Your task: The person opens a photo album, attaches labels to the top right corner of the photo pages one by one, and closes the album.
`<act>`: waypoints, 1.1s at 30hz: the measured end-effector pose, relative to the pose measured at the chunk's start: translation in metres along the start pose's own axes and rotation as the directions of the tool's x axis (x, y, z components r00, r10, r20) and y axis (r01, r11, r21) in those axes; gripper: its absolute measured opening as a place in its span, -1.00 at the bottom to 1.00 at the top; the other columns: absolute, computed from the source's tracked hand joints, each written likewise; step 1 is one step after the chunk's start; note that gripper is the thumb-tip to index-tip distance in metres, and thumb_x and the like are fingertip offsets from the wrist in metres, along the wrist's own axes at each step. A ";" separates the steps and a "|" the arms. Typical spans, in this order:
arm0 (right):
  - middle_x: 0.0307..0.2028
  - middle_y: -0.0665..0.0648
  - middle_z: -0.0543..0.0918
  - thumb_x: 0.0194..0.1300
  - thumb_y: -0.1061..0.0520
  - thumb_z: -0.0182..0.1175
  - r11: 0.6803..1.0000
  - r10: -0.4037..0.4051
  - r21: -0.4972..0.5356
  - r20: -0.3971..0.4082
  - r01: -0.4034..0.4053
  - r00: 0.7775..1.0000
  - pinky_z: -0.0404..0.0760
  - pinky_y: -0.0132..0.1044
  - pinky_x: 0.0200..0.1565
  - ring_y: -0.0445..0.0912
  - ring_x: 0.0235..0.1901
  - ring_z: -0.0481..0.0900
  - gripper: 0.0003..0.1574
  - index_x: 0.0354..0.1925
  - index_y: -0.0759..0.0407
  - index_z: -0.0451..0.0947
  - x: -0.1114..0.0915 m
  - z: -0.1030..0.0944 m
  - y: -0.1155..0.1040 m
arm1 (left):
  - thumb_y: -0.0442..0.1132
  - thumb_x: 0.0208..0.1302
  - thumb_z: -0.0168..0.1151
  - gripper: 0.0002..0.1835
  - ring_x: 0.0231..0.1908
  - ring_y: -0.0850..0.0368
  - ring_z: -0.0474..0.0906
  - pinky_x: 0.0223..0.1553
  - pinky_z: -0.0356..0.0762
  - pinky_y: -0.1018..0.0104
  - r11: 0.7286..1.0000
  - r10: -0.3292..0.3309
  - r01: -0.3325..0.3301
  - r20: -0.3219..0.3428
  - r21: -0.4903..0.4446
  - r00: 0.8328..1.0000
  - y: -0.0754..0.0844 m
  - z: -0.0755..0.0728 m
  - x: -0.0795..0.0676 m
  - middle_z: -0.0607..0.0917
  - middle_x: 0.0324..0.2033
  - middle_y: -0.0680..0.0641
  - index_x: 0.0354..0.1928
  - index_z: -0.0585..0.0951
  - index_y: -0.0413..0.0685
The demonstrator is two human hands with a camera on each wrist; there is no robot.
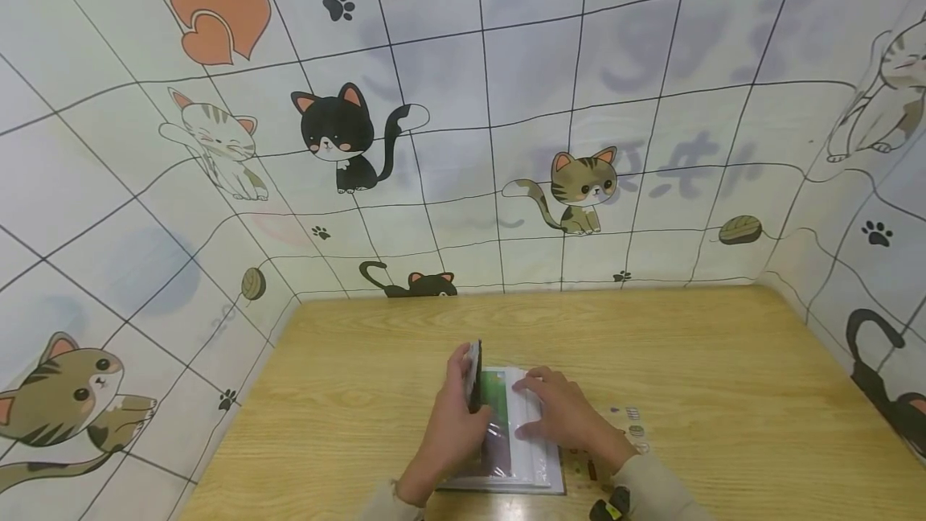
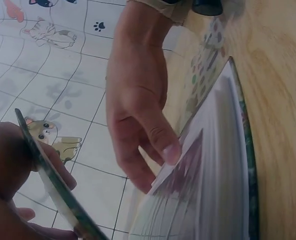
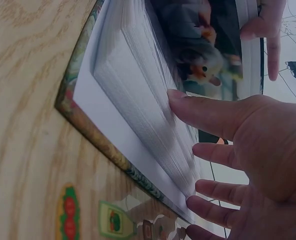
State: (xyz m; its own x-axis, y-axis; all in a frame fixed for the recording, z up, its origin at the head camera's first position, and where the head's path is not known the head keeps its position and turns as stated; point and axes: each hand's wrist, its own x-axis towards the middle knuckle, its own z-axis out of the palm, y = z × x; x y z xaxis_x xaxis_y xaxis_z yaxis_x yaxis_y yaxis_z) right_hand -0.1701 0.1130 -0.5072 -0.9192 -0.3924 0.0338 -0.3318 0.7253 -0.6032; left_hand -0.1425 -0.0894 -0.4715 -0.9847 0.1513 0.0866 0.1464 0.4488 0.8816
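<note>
A thick photo album with clear plastic sleeves lies on the table in front of me. My left hand grips its raised front part, the thumb on the inner side and the fingers behind. That part stands almost upright, and the right wrist view shows a dark animal picture on its inner face. Below it is a green and purple picture page. My right hand touches the page edges on the right side, its thumb and fingers spread and nearly straight.
A clear sheet of small colourful stickers lies on the wooden table, right of the album and partly under the right forearm. Near the right sleeve sits a dark object with a yellow mark. Cat-printed walls enclose the table.
</note>
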 end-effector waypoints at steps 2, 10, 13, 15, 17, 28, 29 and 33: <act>0.22 0.20 0.48 -0.08 -0.08 0.56 1.000 -0.001 -0.001 -0.002 0.001 1.000 0.34 0.26 0.17 0.21 0.23 0.40 -0.25 0.11 0.03 0.59 0.000 0.000 0.000 | -0.50 0.06 0.16 0.02 0.27 -0.10 0.34 0.08 0.47 -0.01 0.999 0.016 -0.016 0.005 0.041 1.000 0.000 0.006 0.001 0.23 0.45 -0.29 0.54 -0.02 0.22; 0.19 0.20 0.49 -0.10 -0.05 0.57 1.000 -0.012 -0.029 -0.020 0.011 1.000 0.36 0.25 0.15 0.20 0.22 0.41 -0.27 0.08 0.03 0.60 0.001 0.001 0.000 | -0.52 -0.01 0.20 0.03 0.38 -0.08 0.27 0.29 0.36 -0.04 0.970 0.098 -0.094 -0.006 0.225 0.995 0.003 0.031 0.003 0.24 0.45 -0.26 0.54 -0.01 -0.13; 0.19 0.20 0.50 -0.09 -0.01 0.57 0.999 -0.013 -0.034 -0.022 0.012 1.000 0.37 0.24 0.14 0.20 0.22 0.42 -0.30 0.07 0.03 0.61 0.001 0.001 0.000 | -0.49 0.00 0.21 0.01 0.44 -0.11 0.18 0.38 0.22 -0.07 0.961 0.086 -0.082 -0.004 0.265 0.996 0.005 0.035 0.002 0.22 0.47 -0.24 0.54 0.00 -0.17; 0.19 0.20 0.50 -0.08 0.00 0.57 0.999 -0.014 -0.037 -0.023 0.013 1.000 0.38 0.24 0.13 0.21 0.23 0.42 -0.31 0.07 0.04 0.61 0.001 0.001 0.000 | -0.45 0.01 0.23 0.00 0.44 -0.10 0.19 0.38 0.22 -0.07 0.959 0.067 -0.062 -0.007 0.276 0.998 0.006 0.037 0.002 0.24 0.46 -0.22 0.54 0.02 -0.16; 0.18 0.20 0.51 -0.07 0.01 0.56 0.999 -0.016 -0.038 -0.027 0.015 1.000 0.39 0.24 0.13 0.20 0.22 0.42 -0.30 0.09 0.06 0.60 0.001 0.001 0.000 | -0.41 0.04 0.26 -0.02 0.42 -0.10 0.22 0.37 0.24 -0.07 0.957 0.062 -0.056 -0.011 0.286 0.998 0.006 0.038 0.001 0.26 0.45 -0.22 0.53 0.04 -0.17; 0.24 0.23 0.50 -0.09 -0.02 0.56 1.000 -0.001 0.025 -0.055 0.003 0.998 0.33 0.28 0.21 0.21 0.25 0.42 -0.07 0.24 0.16 0.44 0.001 0.005 0.007 | -0.16 0.29 0.25 -0.13 0.42 -0.14 0.22 0.37 0.23 -0.11 0.960 0.082 -0.082 0.009 0.266 0.997 -0.007 0.041 0.000 0.27 0.45 -0.24 0.53 0.04 -0.15; 0.24 0.24 0.50 -0.09 -0.01 0.57 0.999 -0.002 0.033 -0.053 0.004 0.999 0.32 0.28 0.22 0.21 0.25 0.42 -0.07 0.24 0.16 0.44 0.001 0.004 0.007 | -0.15 0.31 0.22 -0.15 0.42 -0.15 0.22 0.37 0.23 -0.11 0.960 0.087 -0.088 0.013 0.264 0.996 -0.009 0.041 0.000 0.26 0.45 -0.25 0.53 0.04 -0.16; 0.24 0.26 0.50 -0.11 0.04 0.57 0.999 -0.011 0.053 -0.044 0.013 0.999 0.31 0.30 0.21 0.22 0.23 0.43 -0.07 0.23 0.18 0.44 -0.001 0.003 0.006 | -0.19 0.35 0.16 -0.21 0.40 -0.22 0.24 0.35 0.24 -0.16 0.961 0.118 -0.119 0.021 0.248 0.993 -0.013 0.039 -0.003 0.29 0.42 -0.32 0.52 0.05 -0.21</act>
State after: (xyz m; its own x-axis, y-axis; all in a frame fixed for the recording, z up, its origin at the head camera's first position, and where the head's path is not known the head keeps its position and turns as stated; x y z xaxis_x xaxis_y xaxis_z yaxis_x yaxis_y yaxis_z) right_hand -0.1704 0.1162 -0.5128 -0.9240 -0.3749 0.0757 -0.3324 0.6891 -0.6439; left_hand -0.1379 -0.0618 -0.5016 -0.9585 0.2212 0.1801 0.2815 0.6321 0.7219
